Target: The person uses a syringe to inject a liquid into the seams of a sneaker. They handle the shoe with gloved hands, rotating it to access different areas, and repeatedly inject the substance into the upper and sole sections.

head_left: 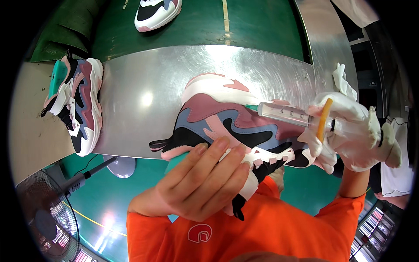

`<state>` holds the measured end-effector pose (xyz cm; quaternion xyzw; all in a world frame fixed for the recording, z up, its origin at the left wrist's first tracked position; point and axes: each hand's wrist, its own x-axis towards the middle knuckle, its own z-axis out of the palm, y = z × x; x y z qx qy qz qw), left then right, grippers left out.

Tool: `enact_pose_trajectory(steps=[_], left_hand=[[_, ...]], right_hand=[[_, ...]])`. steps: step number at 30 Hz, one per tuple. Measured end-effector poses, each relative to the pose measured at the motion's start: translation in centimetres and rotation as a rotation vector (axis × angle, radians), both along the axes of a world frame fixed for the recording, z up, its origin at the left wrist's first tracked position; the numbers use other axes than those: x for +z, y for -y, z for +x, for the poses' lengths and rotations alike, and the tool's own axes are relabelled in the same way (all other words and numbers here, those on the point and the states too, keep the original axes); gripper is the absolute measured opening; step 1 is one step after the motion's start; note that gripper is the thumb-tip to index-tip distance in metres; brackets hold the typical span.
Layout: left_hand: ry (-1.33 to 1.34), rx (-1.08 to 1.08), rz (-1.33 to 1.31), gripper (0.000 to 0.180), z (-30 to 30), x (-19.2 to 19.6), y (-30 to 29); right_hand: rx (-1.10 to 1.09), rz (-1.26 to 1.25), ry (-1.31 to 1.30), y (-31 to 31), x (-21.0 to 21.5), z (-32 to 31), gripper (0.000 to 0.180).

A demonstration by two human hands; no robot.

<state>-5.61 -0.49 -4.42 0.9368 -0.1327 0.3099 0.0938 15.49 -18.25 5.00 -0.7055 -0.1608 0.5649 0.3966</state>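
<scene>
A chunky sneaker in mauve, blue-grey, black and pink lies on its side in front of me, its white sole turned away. My left hand, bare, is wrapped over the shoe's tongue and collar and grips it. In a white glove, my right hand closes round a clear syringe with an orange-yellow flange. The syringe's green tip touches or nearly touches the seam between upper and sole. Whether any fluid is coming out is too small to tell.
Another such sneaker with a green insert stands at the left end of the metal bench. Beyond the bench, a third sneaker sits on a green belt. A fan is at lower left. Another person is partly visible at right.
</scene>
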Motion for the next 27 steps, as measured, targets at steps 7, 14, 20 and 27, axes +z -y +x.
enact_pose_trajectory(steps=[7, 14, 20, 27], left_hand=[[-0.022, 0.025, 0.014, 0.036, -0.2, -0.1, -0.1], [-0.064, 0.051, 0.043, 0.029, -0.2, 0.6, 0.0], [-0.019, 0.063, 0.032, 0.018, 0.2, 0.2, 0.2], [-0.062, 0.062, 0.015, 0.017, 0.5, 0.8, 0.3]], right_hand=[[-0.009, 0.299, -0.099, 2.3, -1.3, 0.4, 0.075], [-0.038, 0.608, 0.105, 5.5, -2.9, 0.6, 0.086], [0.019, 0.612, 0.044, 5.2, -1.5, 0.7, 0.094], [-0.112, 0.486, -0.002, 7.1, -1.4, 0.7, 0.104]])
